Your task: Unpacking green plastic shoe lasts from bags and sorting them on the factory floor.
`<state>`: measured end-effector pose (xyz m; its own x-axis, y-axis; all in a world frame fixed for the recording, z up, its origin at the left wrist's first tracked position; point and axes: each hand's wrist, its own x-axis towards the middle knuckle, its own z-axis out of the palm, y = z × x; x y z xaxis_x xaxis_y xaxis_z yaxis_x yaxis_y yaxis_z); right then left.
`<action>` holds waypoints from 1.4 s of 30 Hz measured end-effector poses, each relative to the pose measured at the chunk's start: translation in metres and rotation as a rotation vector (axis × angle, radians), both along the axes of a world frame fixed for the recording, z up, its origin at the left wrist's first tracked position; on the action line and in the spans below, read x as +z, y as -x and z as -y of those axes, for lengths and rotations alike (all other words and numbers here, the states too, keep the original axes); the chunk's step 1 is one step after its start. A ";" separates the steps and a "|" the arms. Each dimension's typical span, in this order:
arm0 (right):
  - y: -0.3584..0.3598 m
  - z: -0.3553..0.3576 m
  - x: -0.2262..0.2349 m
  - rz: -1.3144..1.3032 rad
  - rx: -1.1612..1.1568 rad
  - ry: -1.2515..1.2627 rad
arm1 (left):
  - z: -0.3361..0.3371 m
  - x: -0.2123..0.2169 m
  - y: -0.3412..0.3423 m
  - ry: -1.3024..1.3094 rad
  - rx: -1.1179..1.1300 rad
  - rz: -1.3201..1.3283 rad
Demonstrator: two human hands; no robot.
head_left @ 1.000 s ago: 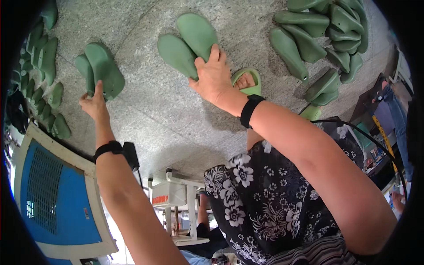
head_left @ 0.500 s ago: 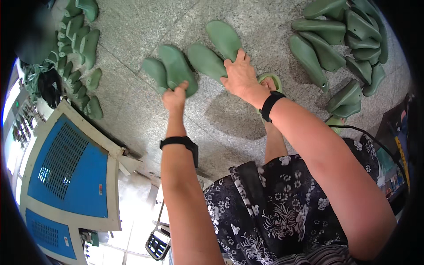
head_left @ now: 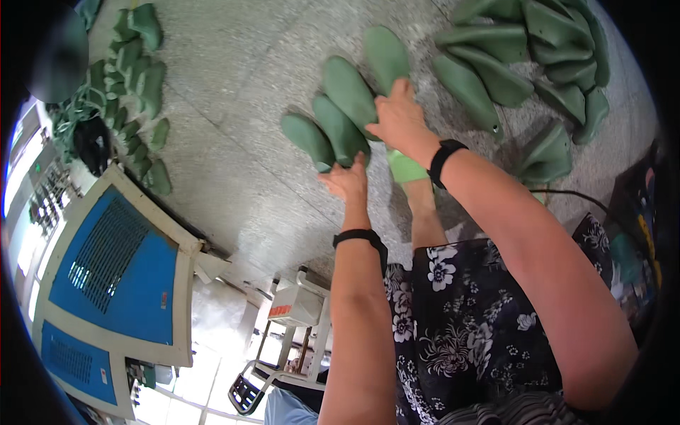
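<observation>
Two green shoe lasts, an outer one [head_left: 304, 136] and an inner one [head_left: 340, 124], are gripped at their near ends by my left hand [head_left: 346, 183]. Closed on the near ends of another pair, a middle last [head_left: 350, 85] and a far-right last [head_left: 387, 57], is my right hand [head_left: 404, 122]. The four lie side by side in a slanting row, soles facing up. The inner last of the left pair sits close against the middle last. I cannot tell whether they rest on the floor or hang just above it.
More green lasts [head_left: 506, 78] are heaped on the floor at right. Rows of smaller lasts [head_left: 134, 78] stand at far left. A blue and cream machine cabinet [head_left: 127, 262] is at lower left. My foot in a green slipper [head_left: 407, 168] is just below the right hand.
My left hand has brought its two lasts rightward and turned them, up beside the right pair. The right hand's lasts have shifted slightly. The view has moved a little too.
</observation>
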<state>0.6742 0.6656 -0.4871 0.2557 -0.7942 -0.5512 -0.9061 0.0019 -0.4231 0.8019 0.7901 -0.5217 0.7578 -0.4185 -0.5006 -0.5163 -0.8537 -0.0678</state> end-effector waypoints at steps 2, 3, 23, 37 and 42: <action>-0.005 -0.004 0.002 -0.020 0.000 0.002 | -0.013 -0.009 -0.002 0.182 -0.079 0.066; -0.009 -0.002 0.002 -0.017 -0.003 0.040 | -0.013 -0.011 -0.008 0.261 -0.141 0.101; 0.224 -0.003 0.199 0.090 -0.093 -0.211 | -0.143 0.231 -0.024 -0.439 -0.415 -0.146; 0.482 -0.173 0.543 -0.334 -0.683 -0.116 | -0.042 0.554 0.000 -0.266 -0.701 -0.598; 0.478 -0.324 0.619 -0.244 -1.240 -0.169 | 0.081 0.569 0.027 -0.113 -1.400 -0.556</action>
<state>0.1957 0.9893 0.1322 -0.7256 -0.3430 -0.5965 -0.3125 0.9366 -0.1584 0.7746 0.7095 0.0473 -0.4996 -0.5624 -0.6589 -0.8662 0.3309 0.3743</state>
